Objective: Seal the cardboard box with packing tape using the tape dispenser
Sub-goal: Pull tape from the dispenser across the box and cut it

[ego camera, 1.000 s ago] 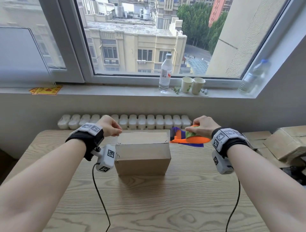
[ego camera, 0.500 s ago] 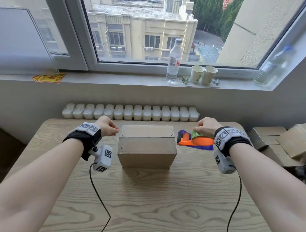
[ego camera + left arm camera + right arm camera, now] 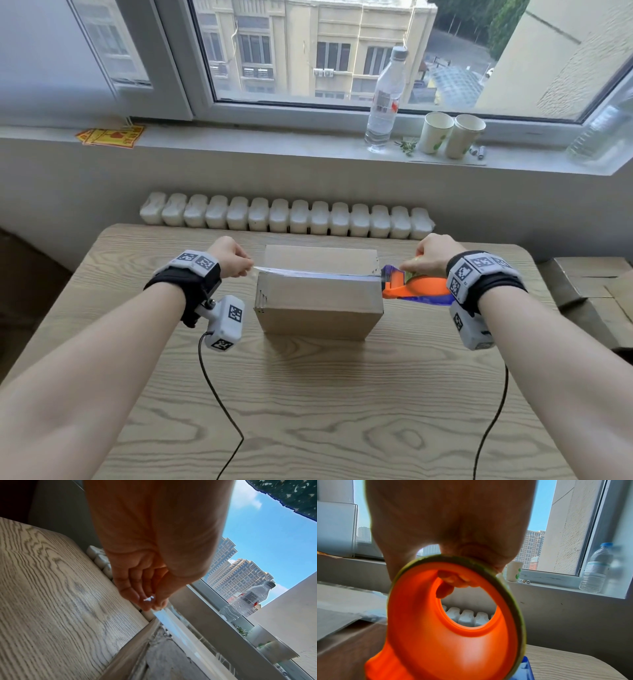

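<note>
A brown cardboard box [image 3: 318, 301] stands in the middle of the wooden table [image 3: 308, 411]. My left hand [image 3: 236, 262] pinches the free end of the clear packing tape [image 3: 308, 272] just left of the box; the left wrist view shows the fingertips [image 3: 150, 604] pinching that tape [image 3: 171, 623]. The strip stretches across the box top to the orange and blue tape dispenser [image 3: 411, 286] at the box's right edge. My right hand [image 3: 430, 258] grips the dispenser [image 3: 453, 622], fingers curled through its ring.
A white radiator [image 3: 287, 219] runs behind the table. On the windowsill stand a water bottle [image 3: 385, 99], two paper cups [image 3: 452, 135] and another bottle [image 3: 599, 133] at the right. More cardboard boxes [image 3: 589, 294] lie right of the table. Two cables [image 3: 219, 401] trail over the table front.
Both hands have lowered a little toward the box's front top edge, and the tape strip now lies stretched across the box. The head camera has tilted down and closer.
</note>
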Demonstrator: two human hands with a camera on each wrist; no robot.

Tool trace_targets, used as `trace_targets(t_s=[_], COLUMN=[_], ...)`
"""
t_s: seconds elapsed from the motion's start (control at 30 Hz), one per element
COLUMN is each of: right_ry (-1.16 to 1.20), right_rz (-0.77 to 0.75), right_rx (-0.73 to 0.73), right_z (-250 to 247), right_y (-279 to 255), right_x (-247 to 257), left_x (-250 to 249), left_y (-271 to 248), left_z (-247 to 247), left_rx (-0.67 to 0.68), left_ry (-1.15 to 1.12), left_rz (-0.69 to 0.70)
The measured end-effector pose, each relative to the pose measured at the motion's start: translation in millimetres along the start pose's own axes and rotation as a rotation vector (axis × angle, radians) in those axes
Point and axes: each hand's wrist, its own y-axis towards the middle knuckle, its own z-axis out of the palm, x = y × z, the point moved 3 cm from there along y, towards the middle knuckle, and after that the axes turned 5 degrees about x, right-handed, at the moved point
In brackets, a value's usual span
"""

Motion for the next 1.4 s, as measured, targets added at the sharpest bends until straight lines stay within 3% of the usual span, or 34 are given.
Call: trace_targets(t_s=[0.53, 0.83, 1.4], right_ry=[-0.046, -0.064, -0.073], right_rz=[0.001, 0.029, 0.087], right_rx=[0.051, -0.003, -0.101], right_z=[13.3, 24.8, 45.0], right_y=[12.9, 17.0, 18.1], right_x=[4.2, 1.2, 4.7], left_x=[16.9, 21.1, 34.8], left_y=[11.9, 17.7, 33.2], left_z=[7.3, 18.7, 37.8], left_rx=[0.023, -0.011, -0.073], left_ry=[0.014, 0.040, -0.190], left_rz=[-0.007, -0.022, -0.068])
